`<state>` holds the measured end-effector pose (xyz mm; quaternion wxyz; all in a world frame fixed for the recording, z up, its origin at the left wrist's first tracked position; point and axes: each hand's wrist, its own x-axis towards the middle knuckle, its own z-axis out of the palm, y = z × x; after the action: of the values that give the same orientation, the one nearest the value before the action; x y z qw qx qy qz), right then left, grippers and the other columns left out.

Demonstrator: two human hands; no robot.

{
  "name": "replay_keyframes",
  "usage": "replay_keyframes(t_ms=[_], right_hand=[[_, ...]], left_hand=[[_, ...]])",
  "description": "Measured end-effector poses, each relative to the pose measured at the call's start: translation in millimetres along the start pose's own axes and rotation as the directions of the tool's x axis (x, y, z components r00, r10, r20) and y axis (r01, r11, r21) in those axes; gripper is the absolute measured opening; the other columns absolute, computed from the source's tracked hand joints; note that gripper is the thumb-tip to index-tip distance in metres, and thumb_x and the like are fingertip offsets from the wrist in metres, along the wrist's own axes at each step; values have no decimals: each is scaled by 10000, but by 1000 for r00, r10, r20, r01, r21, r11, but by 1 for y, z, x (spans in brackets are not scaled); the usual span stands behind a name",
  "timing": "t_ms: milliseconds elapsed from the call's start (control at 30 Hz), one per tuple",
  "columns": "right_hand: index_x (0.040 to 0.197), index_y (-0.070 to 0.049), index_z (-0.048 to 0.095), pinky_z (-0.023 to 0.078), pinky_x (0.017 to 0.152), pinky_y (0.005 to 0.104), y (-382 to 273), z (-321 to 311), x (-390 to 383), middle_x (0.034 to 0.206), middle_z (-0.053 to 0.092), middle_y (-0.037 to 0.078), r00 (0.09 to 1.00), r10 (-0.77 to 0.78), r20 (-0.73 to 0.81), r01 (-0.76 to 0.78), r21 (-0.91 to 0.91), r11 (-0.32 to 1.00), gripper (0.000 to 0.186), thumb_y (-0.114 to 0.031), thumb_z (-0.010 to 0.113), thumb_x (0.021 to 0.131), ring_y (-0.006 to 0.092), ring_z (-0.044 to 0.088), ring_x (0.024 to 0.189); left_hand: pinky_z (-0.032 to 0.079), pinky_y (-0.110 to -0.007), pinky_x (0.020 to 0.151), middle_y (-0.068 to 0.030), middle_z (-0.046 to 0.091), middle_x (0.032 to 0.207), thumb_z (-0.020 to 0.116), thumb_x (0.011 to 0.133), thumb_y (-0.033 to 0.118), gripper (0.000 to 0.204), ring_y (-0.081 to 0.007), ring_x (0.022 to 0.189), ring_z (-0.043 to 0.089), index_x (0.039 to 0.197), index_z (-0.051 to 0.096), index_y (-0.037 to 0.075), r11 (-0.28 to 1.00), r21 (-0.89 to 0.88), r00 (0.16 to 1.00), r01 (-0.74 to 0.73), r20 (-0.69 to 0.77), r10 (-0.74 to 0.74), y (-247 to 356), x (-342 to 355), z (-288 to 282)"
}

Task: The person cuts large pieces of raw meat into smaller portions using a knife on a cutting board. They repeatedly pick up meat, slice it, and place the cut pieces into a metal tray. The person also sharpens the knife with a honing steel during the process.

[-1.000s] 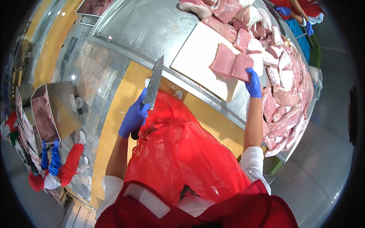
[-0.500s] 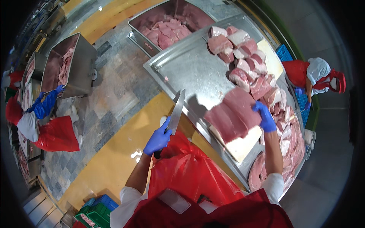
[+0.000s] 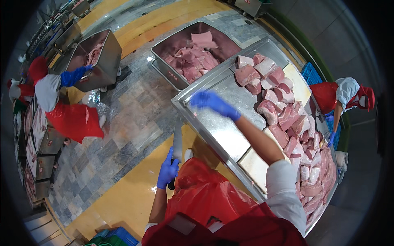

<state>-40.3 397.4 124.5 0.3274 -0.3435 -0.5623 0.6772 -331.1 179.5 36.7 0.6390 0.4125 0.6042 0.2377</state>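
In my left hand (image 3: 167,170) is a long knife (image 3: 177,141), its blade pointing up and away beside the table's front edge. My right hand (image 3: 211,103) stretches over the far left end of the metal table (image 3: 215,133). It is slightly smeared by motion, its fingers extended, with no meat visible in it. Beyond it stands a steel bin (image 3: 170,74) holding many flat pieces of pink meat. One broad meat slab (image 3: 203,39) shows toward the bin's far side. A white cutting board (image 3: 255,166) lies near me, partly hidden by my right forearm.
Many meat chunks (image 3: 283,92) are heaped along the table's right side, with longer strips nearer me. A second white board (image 3: 297,84) lies beyond them. One co-worker (image 3: 326,96) stands across the table; another (image 3: 67,104) reaches into a steel bin (image 3: 108,61) at left.
The meat slab has left the cutting board and my right hand, which has swung left and away toward the bin. A broad slab now shows there. The view has shifted; the knife stays held.
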Motion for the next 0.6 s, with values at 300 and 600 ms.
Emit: replay_keyframes(t_ms=[300,600], right_hand=[[1202,-27,617,501,893,308,152,60,-259,1084,683,70,849,419,-321,-456,-47,889,323,-225,650,949,162,627,993],[1158,-17,645,505,809,277,214,71,-427,959,681,37,407,383,-829,-237,309,921,258,-159,606,946,118,623,882]], left_hand=[[471,-292,463,-40,526,667,517,976,105,690,-114,498,487,1589,220,212,1000,6,981,22,194,-23,29,31,42],[447,-288,445,-39,545,689,536,985,113,257,-122,495,519,1223,491,28,993,-28,978,-113,171,117,68,79,127]])
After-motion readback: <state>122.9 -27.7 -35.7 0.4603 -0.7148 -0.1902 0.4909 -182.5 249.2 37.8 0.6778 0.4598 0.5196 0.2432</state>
